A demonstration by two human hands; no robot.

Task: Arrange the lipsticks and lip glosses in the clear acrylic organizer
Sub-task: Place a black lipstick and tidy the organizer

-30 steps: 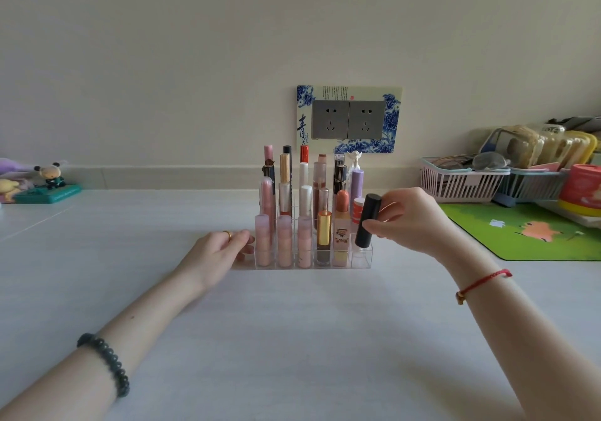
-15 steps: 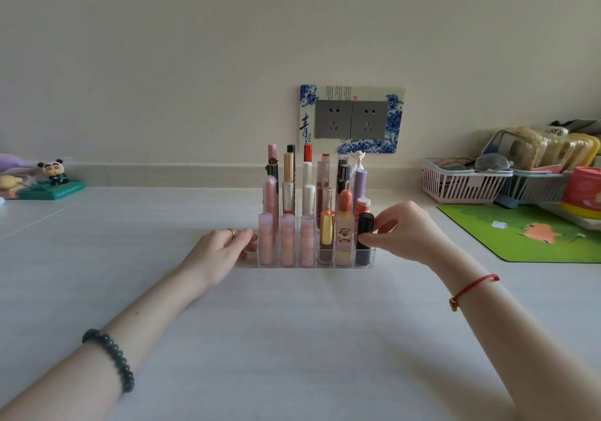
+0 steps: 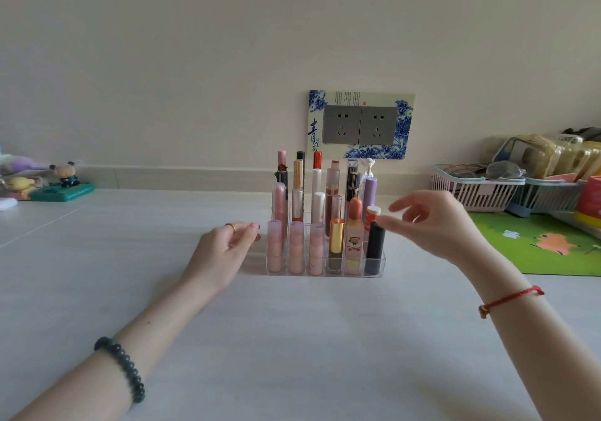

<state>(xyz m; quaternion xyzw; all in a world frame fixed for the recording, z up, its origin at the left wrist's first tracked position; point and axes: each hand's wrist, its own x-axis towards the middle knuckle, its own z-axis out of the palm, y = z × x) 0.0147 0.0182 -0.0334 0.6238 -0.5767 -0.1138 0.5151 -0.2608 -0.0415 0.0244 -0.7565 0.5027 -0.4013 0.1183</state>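
Near tubes [image 3: 296,248] hide the lower parts of the far tubes [image 3: 317,179] in the organizer [image 3: 325,273]. The fingers of the right hand [image 3: 432,222] are blurred. The right edge cuts off a red tub [image 3: 590,194], and the left edge cuts off some plush toys [image 3: 22,183]. Print on the socket plate [image 3: 346,96] is too small to read.

background. a plain cream wall [image 3: 195,46] meets a pale white tabletop [image 3: 292,339] along a low ledge [image 3: 162,178]. centre: a grey double socket [image 3: 360,125] set in a blue-and-white floral surround [image 3: 403,118]. right: a green play mat [image 3: 536,258], a pink slatted basket [image 3: 468,194] and a blue basket [image 3: 549,196] just beside it, both filled. left: a small cartoon figurine [image 3: 65,173] on a teal stand [image 3: 61,191]. light is soft and even, with faint shadows on the tabletop.
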